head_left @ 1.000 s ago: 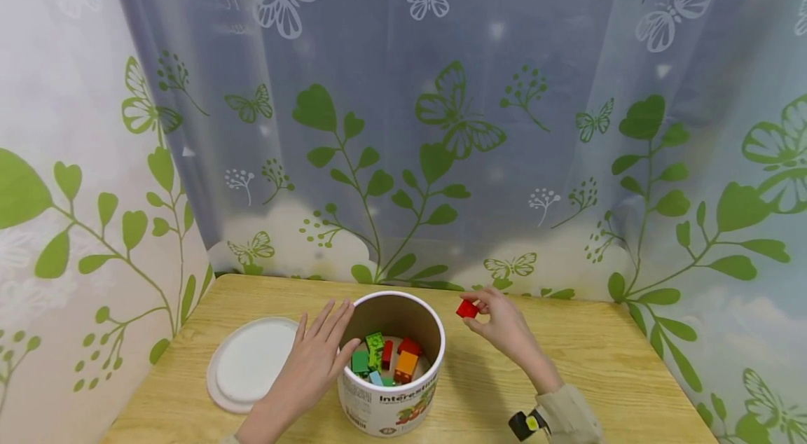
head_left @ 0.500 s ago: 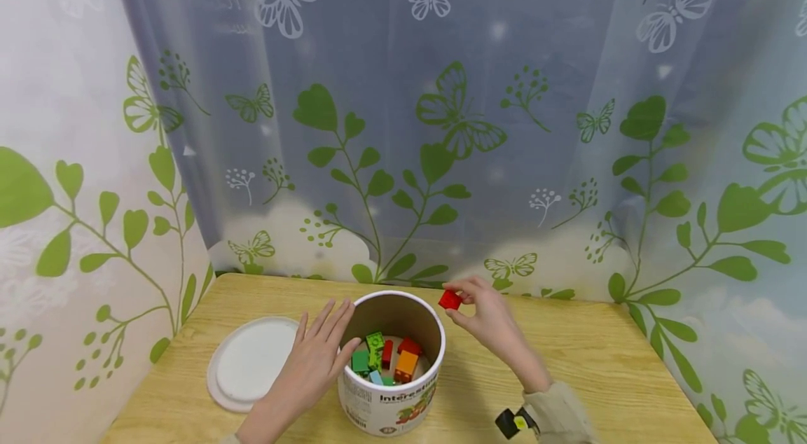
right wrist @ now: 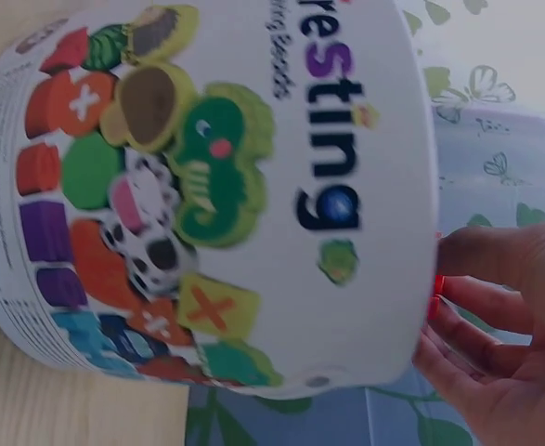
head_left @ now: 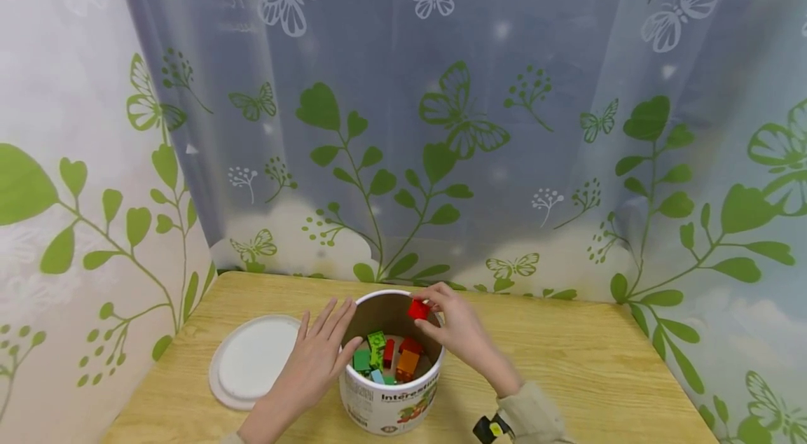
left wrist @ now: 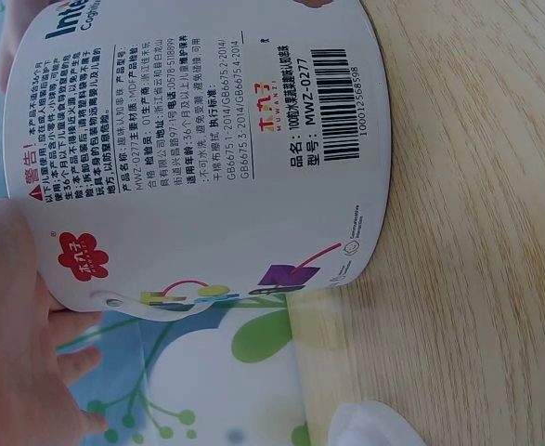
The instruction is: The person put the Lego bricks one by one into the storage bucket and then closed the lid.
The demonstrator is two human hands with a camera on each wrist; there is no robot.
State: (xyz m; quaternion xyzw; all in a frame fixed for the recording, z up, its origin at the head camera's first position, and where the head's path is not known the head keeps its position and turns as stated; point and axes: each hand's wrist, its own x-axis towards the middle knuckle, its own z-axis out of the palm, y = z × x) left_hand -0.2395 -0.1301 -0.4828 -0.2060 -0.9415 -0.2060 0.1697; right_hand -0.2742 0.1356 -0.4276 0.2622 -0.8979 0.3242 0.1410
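Note:
My right hand (head_left: 455,326) pinches a small red toy brick (head_left: 418,309) between thumb and fingers, over the right part of a round white tub's opening. In the right wrist view only a sliver of that brick (right wrist: 436,295) shows past the tub wall (right wrist: 374,121). Against the left rim of the tub (head_left: 359,398) rests my left hand (head_left: 319,353), its fingers straight. Inside the tub lie several bricks: a lime green one (head_left: 376,348), a green one (head_left: 361,360), an orange one (head_left: 407,364) and red ones (head_left: 388,353). A light blue piece (head_left: 377,377) is partly hidden by the front rim.
Left of the tub, a round white lid (head_left: 252,360) lies flat on the wooden table (head_left: 567,360), partly behind the left forearm. A curtain printed with leaves and butterflies (head_left: 403,150) hangs behind the table's far edge. A black strapped device (head_left: 490,428) sits at the right wrist.
My right hand has moved left with the red brick, from beside the tub to over its opening. The left hand has stayed at the rim, and the bricks inside look the same.

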